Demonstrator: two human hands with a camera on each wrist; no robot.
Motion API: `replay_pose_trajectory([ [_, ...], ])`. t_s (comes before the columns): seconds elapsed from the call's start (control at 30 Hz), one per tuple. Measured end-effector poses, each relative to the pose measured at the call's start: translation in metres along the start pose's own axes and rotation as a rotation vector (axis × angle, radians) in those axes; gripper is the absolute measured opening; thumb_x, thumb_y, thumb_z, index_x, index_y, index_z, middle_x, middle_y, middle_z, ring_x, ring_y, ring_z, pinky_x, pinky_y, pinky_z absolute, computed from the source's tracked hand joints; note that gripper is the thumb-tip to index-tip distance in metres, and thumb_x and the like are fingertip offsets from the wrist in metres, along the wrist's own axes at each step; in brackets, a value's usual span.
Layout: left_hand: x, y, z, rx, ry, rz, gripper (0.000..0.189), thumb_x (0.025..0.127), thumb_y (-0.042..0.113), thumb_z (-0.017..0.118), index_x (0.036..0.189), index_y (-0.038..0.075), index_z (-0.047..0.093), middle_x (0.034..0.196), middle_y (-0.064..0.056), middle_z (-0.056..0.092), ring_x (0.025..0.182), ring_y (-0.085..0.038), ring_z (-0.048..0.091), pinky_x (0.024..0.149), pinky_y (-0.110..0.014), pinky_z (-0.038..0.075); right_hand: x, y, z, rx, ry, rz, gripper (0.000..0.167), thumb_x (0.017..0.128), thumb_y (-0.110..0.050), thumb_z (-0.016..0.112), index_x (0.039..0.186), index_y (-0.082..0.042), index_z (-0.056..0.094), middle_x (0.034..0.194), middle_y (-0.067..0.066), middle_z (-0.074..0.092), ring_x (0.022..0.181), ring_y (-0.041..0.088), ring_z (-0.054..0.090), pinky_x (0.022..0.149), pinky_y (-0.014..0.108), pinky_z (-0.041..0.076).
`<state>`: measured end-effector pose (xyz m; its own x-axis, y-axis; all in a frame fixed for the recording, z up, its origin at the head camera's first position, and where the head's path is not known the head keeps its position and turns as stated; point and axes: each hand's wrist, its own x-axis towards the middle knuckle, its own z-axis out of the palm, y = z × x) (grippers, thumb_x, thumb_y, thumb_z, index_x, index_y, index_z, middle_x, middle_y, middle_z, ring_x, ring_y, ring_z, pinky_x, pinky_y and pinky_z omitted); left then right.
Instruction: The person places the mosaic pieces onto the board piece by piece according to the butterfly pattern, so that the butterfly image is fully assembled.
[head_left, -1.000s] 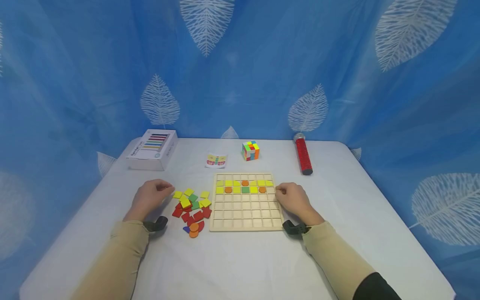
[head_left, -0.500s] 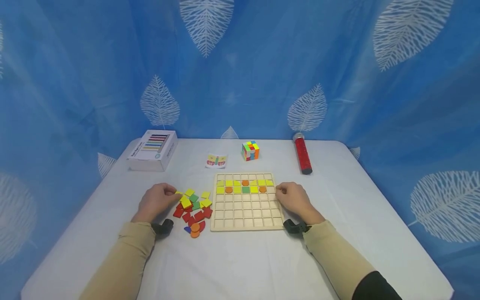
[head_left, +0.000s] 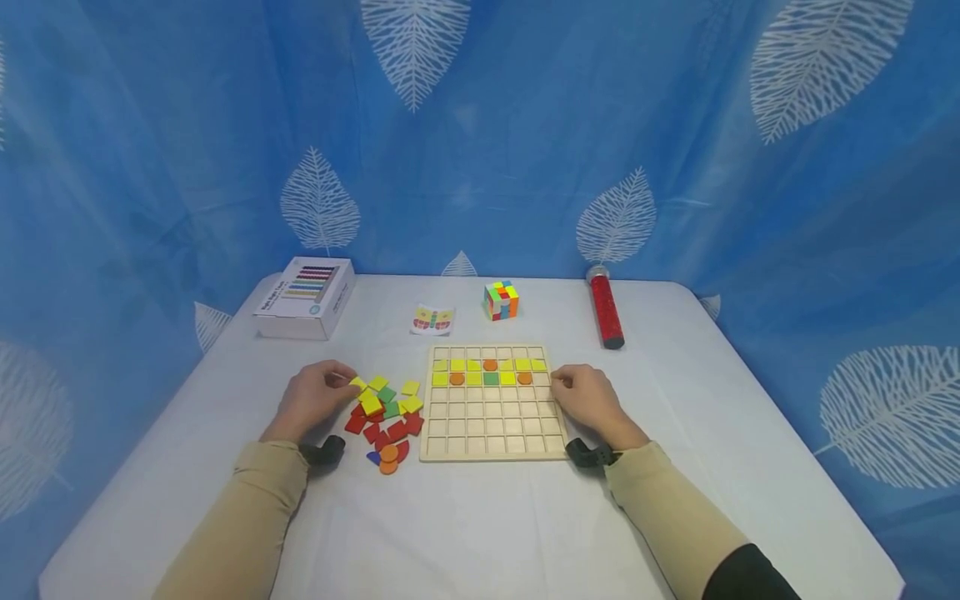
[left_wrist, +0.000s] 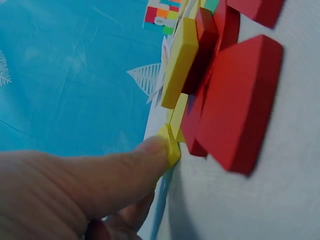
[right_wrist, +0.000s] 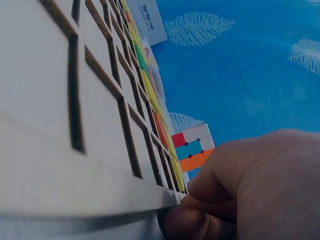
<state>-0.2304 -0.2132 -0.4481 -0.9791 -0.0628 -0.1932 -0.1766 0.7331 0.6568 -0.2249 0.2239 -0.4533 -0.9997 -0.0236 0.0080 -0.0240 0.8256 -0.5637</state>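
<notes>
A yellow tile (head_left: 358, 383) sits left of the frame's middle, at the upper left edge of a loose heap, and the person's left hand (head_left: 309, 400) has it. From the left wrist I can see that grip is narrow, with the thumb on one face of the tile, which is tipped up on edge. Right beside it lie other yellow squares (head_left: 371, 405), green squares (head_left: 392, 409) and red pieces (head_left: 397, 431), some overlapping; at the heap's lower end are orange discs (head_left: 387, 468) and a blue piece (head_left: 372, 457).

Just right of the heap, at the centre of the frame, a wooden grid board (head_left: 496, 427) lies flat. Yellow pieces, orange discs and one green square fill much of its second and third rows from the top. The right hand (head_left: 588, 402) has a narrow grip too, thumb and finger holding the board's right edge.

Farther up the white counter (head_left: 450, 525) stand a white box (head_left: 303, 300) at upper left, a butterfly card (head_left: 432, 321), a puzzle cube (head_left: 501, 302) above the board, and a red tube (head_left: 607, 312) at upper right. Behind hangs a blue leaf-patterned cloth (head_left: 517, 125).
</notes>
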Motion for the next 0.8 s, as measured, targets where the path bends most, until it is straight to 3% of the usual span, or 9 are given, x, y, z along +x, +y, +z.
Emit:
replay_pose_trajectory([
  [0.13,0.0004,-0.0011,-0.001,-0.009,0.022,0.018,0.029,0.101,0.022,0.066,0.125,0.006,0.067,0.129,-0.018,0.064,0.12,-0.038,0.056,0.106,-0.056,0.047,0.0005,-0.0003,0.0006,-0.001,-0.002,0.0,0.036,0.095,-0.019,0.059,0.123,-0.003,0.074,0.11,0.01,0.075,0.092,0.024,0.059,0.085,0.044,0.051],
  [0.57,-0.0002,-0.0029,-0.0002,-0.043,0.029,-0.004,0.027,0.103,0.021,0.063,0.125,0.005,0.067,0.133,-0.02,0.061,0.123,-0.039,0.054,0.106,-0.056,0.047,-0.0012,-0.0009,0.0011,-0.005,-0.022,0.007,0.036,0.094,-0.018,0.058,0.122,-0.003,0.074,0.104,0.008,0.074,0.089,0.023,0.059,0.079,0.039,0.047],
  [0.8,0.0019,0.0,-0.0065,-0.089,0.09,0.031,0.029,0.104,0.025,0.061,0.127,0.007,0.067,0.131,-0.017,0.062,0.122,-0.037,0.053,0.107,-0.056,0.045,0.001,0.0022,0.0019,-0.004,-0.001,-0.022,0.036,0.095,-0.019,0.058,0.122,-0.002,0.074,0.108,0.011,0.075,0.09,0.024,0.06,0.084,0.043,0.051],
])
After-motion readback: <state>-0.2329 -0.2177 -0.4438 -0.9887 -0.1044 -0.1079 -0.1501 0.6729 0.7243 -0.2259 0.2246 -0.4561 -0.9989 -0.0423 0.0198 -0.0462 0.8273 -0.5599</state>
